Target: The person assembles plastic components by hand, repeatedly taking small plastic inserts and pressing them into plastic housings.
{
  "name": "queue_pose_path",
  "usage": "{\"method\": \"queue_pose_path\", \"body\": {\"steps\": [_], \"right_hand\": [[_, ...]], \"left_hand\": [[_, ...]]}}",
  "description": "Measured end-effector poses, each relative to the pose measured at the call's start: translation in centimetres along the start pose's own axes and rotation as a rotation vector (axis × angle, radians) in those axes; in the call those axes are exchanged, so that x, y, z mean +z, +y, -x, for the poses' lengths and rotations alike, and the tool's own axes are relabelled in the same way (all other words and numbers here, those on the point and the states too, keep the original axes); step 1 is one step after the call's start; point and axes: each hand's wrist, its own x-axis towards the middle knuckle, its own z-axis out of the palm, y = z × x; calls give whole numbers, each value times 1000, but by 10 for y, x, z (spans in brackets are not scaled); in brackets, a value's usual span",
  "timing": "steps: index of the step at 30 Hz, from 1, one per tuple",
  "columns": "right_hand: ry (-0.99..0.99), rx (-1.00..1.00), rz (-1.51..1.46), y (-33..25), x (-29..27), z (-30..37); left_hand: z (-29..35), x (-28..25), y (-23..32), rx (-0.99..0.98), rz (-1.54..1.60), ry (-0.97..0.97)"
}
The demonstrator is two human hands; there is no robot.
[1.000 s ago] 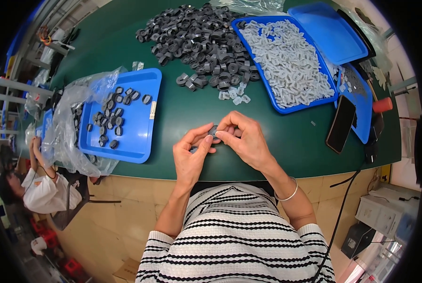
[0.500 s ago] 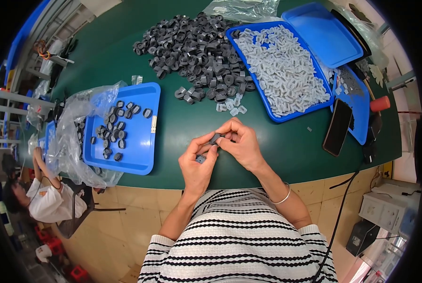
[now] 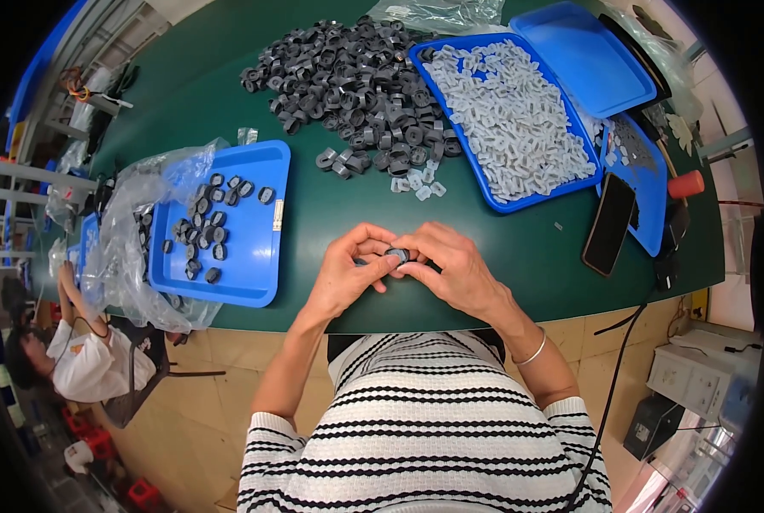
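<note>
Between my two hands, over the near edge of the green table, is a small dark grey plastic ring-shaped part (image 3: 398, 255) with a lighter face. My left hand (image 3: 348, 267) pinches it from the left, and another small grey part (image 3: 361, 262) shows partly among its fingers. My right hand (image 3: 452, 267) closes on the ring part from the right with thumb and fingers. Beyond my hands lie several translucent white plastic pieces (image 3: 419, 182). Past them rises a big heap of dark grey ring parts (image 3: 343, 81).
A blue tray (image 3: 258, 248) with several dark parts stands at left, beside a clear plastic bag (image 3: 126, 248). At right are a blue tray of white pieces (image 3: 519, 128), an empty-looking blue tray (image 3: 583, 60), a phone (image 3: 610, 227) and a red cylinder (image 3: 687, 185). A co-worker (image 3: 100, 359) sits far left.
My hands have drawn closer together around the ring part, which is now turned with its lighter face showing. My right hand has shifted slightly right and its wrist lower.
</note>
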Motion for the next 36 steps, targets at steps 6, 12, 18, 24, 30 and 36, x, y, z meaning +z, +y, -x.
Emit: {"method": "queue_pose_path", "body": {"steps": [6, 12, 18, 24, 30, 36], "right_hand": [[54, -83, 111, 0, 9, 5], [-2, 13, -76, 1, 10, 7], [36, -13, -46, -4, 13, 11], [62, -53, -15, 2, 13, 12], [49, -71, 25, 2, 13, 15], [84, -1, -13, 1, 13, 17]], "left_hand": [[1, 0, 6, -59, -244, -90], [4, 0, 5, -131, 15, -101], [3, -1, 1, -142, 66, -151], [3, 2, 1, -130, 27, -120], [-1, 1, -4, -227, 171, -117], [-2, 6, -5, -256, 174, -114]]}}
